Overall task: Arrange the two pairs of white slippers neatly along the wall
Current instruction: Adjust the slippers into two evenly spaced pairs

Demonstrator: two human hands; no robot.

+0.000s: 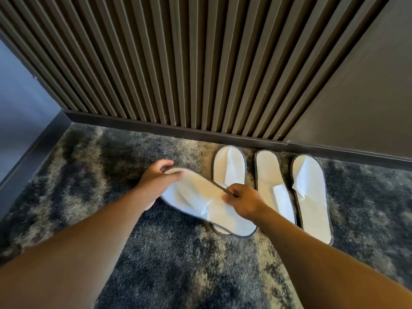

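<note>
The fourth slipper [200, 197] is held between both hands just above the carpet [89, 157], lying slantwise with its toe end toward the left hand [156, 179] and its heel end below the right hand [244, 200]. The left hand cups the toe end, fingers curled over the rim, while the right hand pinches the dark-trimmed edge near the strap; holding it at two ends likely lets the person swing it round to match the others. It overlaps the lower part of the nearest placed slipper [229, 166], which lies just beyond the right hand. To the right of that hand lie two more, the middle slipper [270, 175] and the far slipper [310, 186], side by side with toes toward the skirting board [178, 130] of the ribbed wall [178, 63], probably set that way so the row reads as tidy and parallel. The free carpet beside the left hand looks to be where the held one belongs, to complete the second pair. No brand, label or writing can be read on any slipper; their uppers show only plain white material with creases.
</note>
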